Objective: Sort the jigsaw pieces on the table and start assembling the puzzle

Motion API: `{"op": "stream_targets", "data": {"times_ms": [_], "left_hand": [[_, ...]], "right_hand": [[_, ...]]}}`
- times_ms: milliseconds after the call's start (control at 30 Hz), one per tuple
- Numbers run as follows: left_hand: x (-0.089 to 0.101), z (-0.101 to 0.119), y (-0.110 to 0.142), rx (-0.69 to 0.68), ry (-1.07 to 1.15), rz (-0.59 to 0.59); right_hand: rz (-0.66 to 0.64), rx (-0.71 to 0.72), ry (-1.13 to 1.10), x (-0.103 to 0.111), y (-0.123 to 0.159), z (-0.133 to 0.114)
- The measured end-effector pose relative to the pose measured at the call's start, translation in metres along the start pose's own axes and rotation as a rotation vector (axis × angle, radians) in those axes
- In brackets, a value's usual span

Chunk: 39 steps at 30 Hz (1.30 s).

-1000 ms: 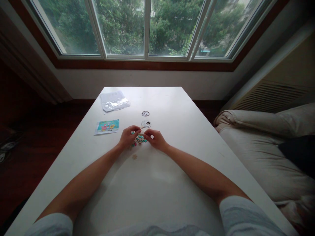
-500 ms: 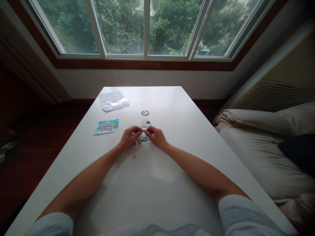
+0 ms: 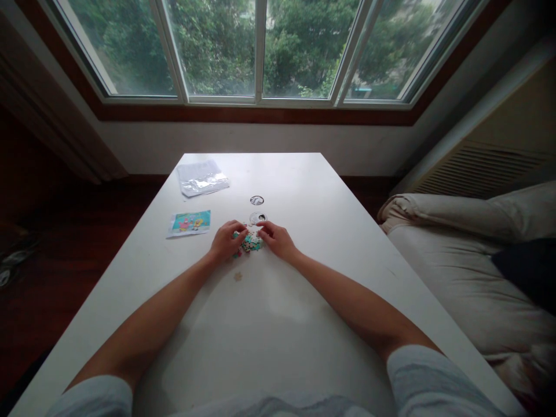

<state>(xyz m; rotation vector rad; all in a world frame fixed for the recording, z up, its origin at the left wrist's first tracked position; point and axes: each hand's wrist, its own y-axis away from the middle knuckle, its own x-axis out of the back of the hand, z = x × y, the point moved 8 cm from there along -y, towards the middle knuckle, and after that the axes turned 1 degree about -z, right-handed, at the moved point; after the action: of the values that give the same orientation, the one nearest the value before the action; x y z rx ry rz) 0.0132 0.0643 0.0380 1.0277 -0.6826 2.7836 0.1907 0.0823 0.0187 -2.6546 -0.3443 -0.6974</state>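
Note:
A small heap of jigsaw puzzle pieces (image 3: pixel 251 243), mostly teal and white, lies on the white table (image 3: pixel 269 324) between my two hands. My left hand (image 3: pixel 226 240) is at the heap's left side, its fingers curled and thumb close to the index finger; whatever they pinch is too small to make out. On the right edge of the heap, my right hand (image 3: pixel 278 240) has its index finger and thumb slightly apart, with no held piece visible. Just beyond the fingers lies a round silver-white disc (image 3: pixel 258 218). One pale loose piece (image 3: pixel 238 276) sits nearer to me.
Farther back lies a second round disc with a dark rim (image 3: pixel 256 200). To the left are a colourful cartoon picture packet (image 3: pixel 189 223) and a clear plastic bag (image 3: pixel 202 178). A beige sofa (image 3: pixel 456 260) stands right of the table, and a window is behind it.
My fingertips, close together over the heap before, have moved apart. More of the puzzle pieces shows between them. The discs, packet and bag have stayed in place.

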Motion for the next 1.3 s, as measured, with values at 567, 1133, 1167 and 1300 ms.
{"op": "stream_targets", "data": {"times_ms": [567, 1133, 1167, 1300], "left_hand": [[-0.002, -0.030, -0.004, 0.061, -0.116, -0.012], [0.013, -0.007, -0.001, -0.149, -0.116, -0.513], [0.012, -0.008, -0.001, -0.153, -0.121, -0.513], [0.008, -0.014, -0.004, -0.144, -0.092, -0.494]], "right_hand": [[-0.277, 0.403, 0.649, -0.042, 0.023, -0.046], [-0.001, 0.157, 0.230, -0.011, 0.004, -0.011], [0.011, 0.121, 0.191, -0.010, 0.003, -0.008], [0.009, 0.035, 0.041, -0.008, 0.003, 0.002]]}}
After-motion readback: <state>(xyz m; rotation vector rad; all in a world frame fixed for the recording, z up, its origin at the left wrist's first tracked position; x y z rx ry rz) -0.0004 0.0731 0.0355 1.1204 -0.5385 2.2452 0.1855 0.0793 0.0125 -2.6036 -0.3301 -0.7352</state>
